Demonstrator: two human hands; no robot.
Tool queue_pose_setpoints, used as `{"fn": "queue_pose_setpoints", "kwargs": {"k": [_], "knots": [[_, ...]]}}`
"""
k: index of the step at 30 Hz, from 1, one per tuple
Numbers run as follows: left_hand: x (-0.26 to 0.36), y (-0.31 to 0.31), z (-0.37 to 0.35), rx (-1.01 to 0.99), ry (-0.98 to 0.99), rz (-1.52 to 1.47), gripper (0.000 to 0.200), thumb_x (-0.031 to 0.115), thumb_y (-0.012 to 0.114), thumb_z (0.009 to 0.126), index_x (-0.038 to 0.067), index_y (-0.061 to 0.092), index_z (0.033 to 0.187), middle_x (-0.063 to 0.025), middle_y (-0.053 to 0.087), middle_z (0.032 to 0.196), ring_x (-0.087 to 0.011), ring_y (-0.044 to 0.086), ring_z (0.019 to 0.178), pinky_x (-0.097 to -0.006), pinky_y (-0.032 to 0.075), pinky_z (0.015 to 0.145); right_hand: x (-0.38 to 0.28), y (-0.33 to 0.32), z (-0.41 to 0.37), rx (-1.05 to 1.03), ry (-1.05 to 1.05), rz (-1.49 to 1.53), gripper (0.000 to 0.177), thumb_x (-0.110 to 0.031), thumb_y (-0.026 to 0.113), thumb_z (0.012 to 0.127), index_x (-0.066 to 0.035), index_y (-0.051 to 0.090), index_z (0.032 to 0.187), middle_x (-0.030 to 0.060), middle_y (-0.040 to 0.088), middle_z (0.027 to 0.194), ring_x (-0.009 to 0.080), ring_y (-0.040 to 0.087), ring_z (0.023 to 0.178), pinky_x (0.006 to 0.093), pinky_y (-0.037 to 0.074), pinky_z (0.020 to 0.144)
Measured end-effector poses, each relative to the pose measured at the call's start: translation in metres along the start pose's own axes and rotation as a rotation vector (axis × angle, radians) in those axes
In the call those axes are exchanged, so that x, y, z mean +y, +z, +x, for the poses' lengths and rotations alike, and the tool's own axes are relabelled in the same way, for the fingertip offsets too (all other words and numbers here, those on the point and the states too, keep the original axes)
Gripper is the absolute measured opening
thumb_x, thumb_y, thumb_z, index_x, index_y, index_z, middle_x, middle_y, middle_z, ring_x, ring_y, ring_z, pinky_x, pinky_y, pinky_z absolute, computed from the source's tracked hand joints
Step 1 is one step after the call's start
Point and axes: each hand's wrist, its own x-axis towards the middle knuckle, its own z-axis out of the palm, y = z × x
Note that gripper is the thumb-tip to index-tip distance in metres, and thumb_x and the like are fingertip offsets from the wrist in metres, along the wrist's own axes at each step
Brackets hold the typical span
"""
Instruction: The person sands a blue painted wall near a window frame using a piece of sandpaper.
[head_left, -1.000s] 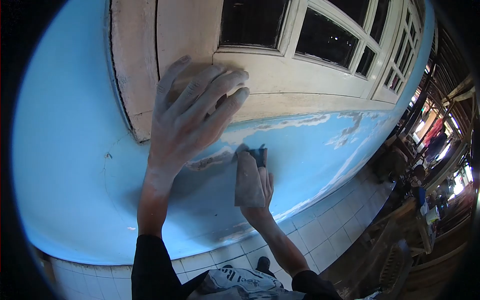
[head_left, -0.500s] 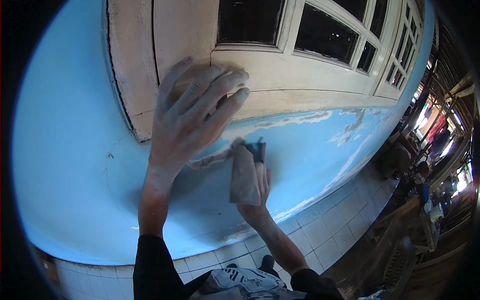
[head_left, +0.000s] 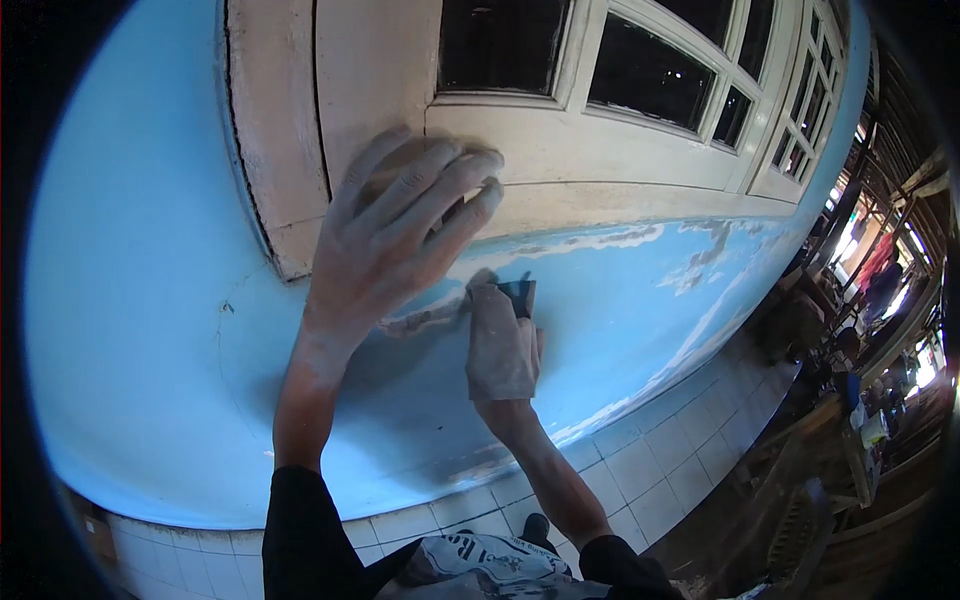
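Observation:
My left hand (head_left: 385,225), dusty grey, is spread over the lower corner of the cream window frame (head_left: 570,160), its fingers apart. Lower and to the right, my right hand (head_left: 530,345) is closed around a worn grey sheet of sandpaper (head_left: 498,350) that covers most of the fingers. A dark piece (head_left: 517,297) shows at the sheet's upper end. Both are up against the light blue wall (head_left: 620,300), beside a rough, peeled patch (head_left: 425,318) just under the frame.
More flaked paint (head_left: 710,255) runs along the wall below the window. White floor tiles (head_left: 650,450) meet the wall's foot. On the right is a dim area with wooden furniture (head_left: 810,430) and cluttered timber.
My right hand and the sandpaper have shifted slightly, and the sheet now faces the camera more broadly. My left hand stays on the frame; the whole view has shifted a little.

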Motion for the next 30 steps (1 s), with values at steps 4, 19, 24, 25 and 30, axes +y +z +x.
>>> {"fn": "queue_pose_setpoints", "kwargs": {"k": [4, 19, 24, 25, 30], "knots": [[-0.001, -0.003, 0.001, -0.028, -0.005, 0.028, 0.030, 0.013, 0.070, 0.074, 0.020, 0.067, 0.104, 0.0080, 0.060, 0.122, -0.0147, 0.055, 0.114, -0.0434, 0.037, 0.108, 0.014, 0.011, -0.012, 0.232, -0.233, -0.035, 0.044, 0.000, 0.061, 0.081, 0.003, 0.057, 0.124, 0.0119, 0.051, 0.083, 0.0335, 0.060, 0.091, 0.0412, 0.042, 0.072], [-0.001, -0.006, -0.005, -0.028, 0.052, 0.041, 0.023, 0.015, 0.070, 0.074, 0.019, 0.067, 0.096, 0.0095, 0.062, 0.117, -0.0135, 0.055, 0.112, -0.0441, 0.036, 0.108, 0.008, 0.012, -0.012, 0.276, -0.203, -0.067, 0.049, 0.001, 0.061, 0.080, 0.004, 0.052, 0.128, 0.0150, 0.057, 0.091, 0.0360, 0.059, 0.104, 0.0397, 0.042, 0.077], [0.001, -0.019, -0.017, -0.033, 0.019, -0.047, 0.020, 0.013, 0.069, 0.074, 0.020, 0.068, 0.093, 0.0089, 0.064, 0.112, -0.0141, 0.058, 0.109, -0.0427, 0.036, 0.107, -0.006, 0.005, 0.001, 0.149, -0.131, 0.007, 0.051, 0.002, 0.059, 0.080, 0.003, 0.051, 0.130, 0.0185, 0.057, 0.108, 0.0385, 0.055, 0.115, 0.0403, 0.040, 0.080], [0.000, -0.020, -0.023, -0.047, 0.011, 0.008, 0.017, 0.016, 0.069, 0.074, 0.021, 0.067, 0.090, 0.0102, 0.063, 0.113, -0.0119, 0.057, 0.109, -0.0409, 0.038, 0.106, 0.000, 0.007, -0.004, 0.146, -0.123, 0.008, 0.051, 0.002, 0.059, 0.080, 0.003, 0.051, 0.130, 0.0185, 0.057, 0.108, 0.0385, 0.055, 0.115, 0.0403, 0.040, 0.080], [-0.003, -0.025, -0.041, -0.045, -0.032, 0.044, 0.017, 0.019, 0.068, 0.074, 0.023, 0.066, 0.090, 0.0117, 0.063, 0.113, -0.0092, 0.058, 0.109, -0.0400, 0.038, 0.106, -0.009, 0.006, -0.003, 0.106, -0.054, 0.031, 0.050, -0.001, 0.060, 0.081, 0.001, 0.051, 0.131, 0.0178, 0.058, 0.106, 0.0386, 0.052, 0.122, 0.0392, 0.041, 0.078]]}}
